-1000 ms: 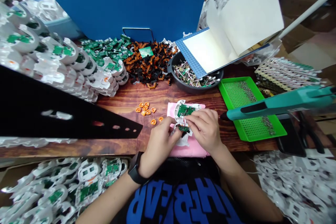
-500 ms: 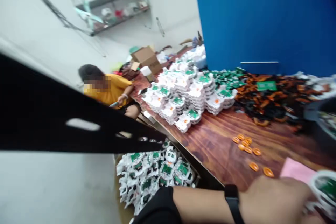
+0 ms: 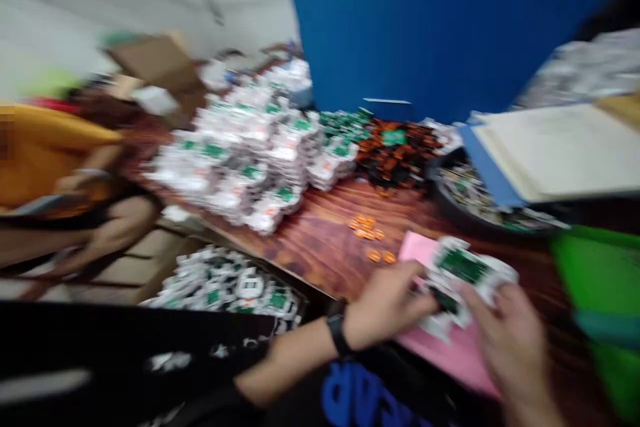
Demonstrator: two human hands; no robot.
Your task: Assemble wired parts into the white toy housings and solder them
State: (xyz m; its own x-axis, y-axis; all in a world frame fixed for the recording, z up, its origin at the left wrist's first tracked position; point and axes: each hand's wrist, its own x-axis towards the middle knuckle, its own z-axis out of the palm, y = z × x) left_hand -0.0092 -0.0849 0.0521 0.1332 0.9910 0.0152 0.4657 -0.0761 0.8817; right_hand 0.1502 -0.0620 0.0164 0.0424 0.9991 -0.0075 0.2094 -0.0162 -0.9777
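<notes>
Over a pink sheet (image 3: 457,353) at the table's near edge is a white plastic housing with a green circuit board (image 3: 463,265). From its right side my right hand (image 3: 515,333) grips it, thumb across the front. My left hand (image 3: 390,300), with a black band on the wrist, closes its fingers and thumb on the left edge. Motion blur hides the exact finger contact and the dark part below the board. Small orange oval pieces (image 3: 365,227) lie beyond my left hand.
Stacked white housings (image 3: 250,160) cover the table's far left. Behind are green boards (image 3: 345,123) and orange-black parts (image 3: 400,160). A dark basin (image 3: 450,190) and green bin (image 3: 595,280) stand right. A box of housings (image 3: 220,280) is below. A person in yellow (image 3: 55,147) sits left.
The view has swung right and down. The housing, partly cut off at the right edge before, is now in full view with both my hands on it.
</notes>
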